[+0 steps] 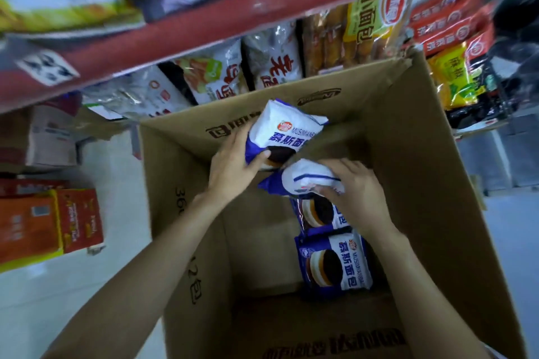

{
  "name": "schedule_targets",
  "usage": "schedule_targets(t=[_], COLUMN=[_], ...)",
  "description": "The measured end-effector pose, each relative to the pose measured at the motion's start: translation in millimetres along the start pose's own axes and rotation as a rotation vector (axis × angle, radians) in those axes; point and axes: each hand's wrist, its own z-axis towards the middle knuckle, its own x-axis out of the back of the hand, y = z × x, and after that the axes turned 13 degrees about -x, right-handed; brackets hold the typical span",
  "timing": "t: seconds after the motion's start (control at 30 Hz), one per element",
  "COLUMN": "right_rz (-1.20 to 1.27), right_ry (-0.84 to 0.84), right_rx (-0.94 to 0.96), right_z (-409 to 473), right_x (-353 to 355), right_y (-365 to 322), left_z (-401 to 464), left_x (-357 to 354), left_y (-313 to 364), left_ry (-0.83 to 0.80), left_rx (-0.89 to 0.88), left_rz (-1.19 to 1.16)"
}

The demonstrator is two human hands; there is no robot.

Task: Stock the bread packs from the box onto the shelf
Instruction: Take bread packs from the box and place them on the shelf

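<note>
Shop aisle, shelf (204,29) beyond the box (408,183). Inside the box, our left hand (233,166) grips one bread pack (287,131); right hand (353,186) grips another pack (306,181). Risk: thin film slips or snags the box rim as we lift.

The bread packs (338,262) read "MUSIMIANBAO" and "慕斯面包"; the box (186,213) wall shows "36" and "包".

Both forearms showing bare up from the fingers, left hand (233,163) and right hand (357,192) wearing no gloves, rings, sleeves.
</note>
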Motion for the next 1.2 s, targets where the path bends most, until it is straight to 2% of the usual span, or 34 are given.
schedule_targets(t=[0.13,0.4,0.57,0.67,0.8,0.93,1.07,1.2], right_rz=[0.165,0.135,0.106,0.111,0.173,0.155,0.133,0.116], right_ry=[-0.018,-0.056,0.014,0.091,0.096,0.11,0.11,0.155], right_rx=[-0.301,-0.333,-0.204,-0.064,0.084,0.183,0.201,0.202], right_z=[-34.5,-97.3,-104.7,-98.0,-78.8,-50.8,-26.1,-7.7], right_x=[50.0,125.0,152.8,158.6,153.1,130.1,109.8,102.9], right_y=[-52.6,-154.9,-225.1,-274.8,-340.1,-393.5,-427.7,-451.3], left_z=[-25.1,-89.5,-122.3,-129.1,-122.1,-89.4,-44.6,1.9], left_x=[62.8,182.1,267.6,319.3,373.5,405.3,415.8,418.5], left_y=[24.1,50.4,35.3,18.8,-14.3,-66.1,-108.4,-138.7], left_ry=[0.152,0.364,0.529,0.65,0.793,0.76,0.707,0.612], left_rx=[-0.001,0.11,0.11,0.071,0.063,0.065,0.097,0.072], left_rz=[-0.125,-0.316,-0.535,-0.578,-0.663,-0.727,-0.783,-0.717])
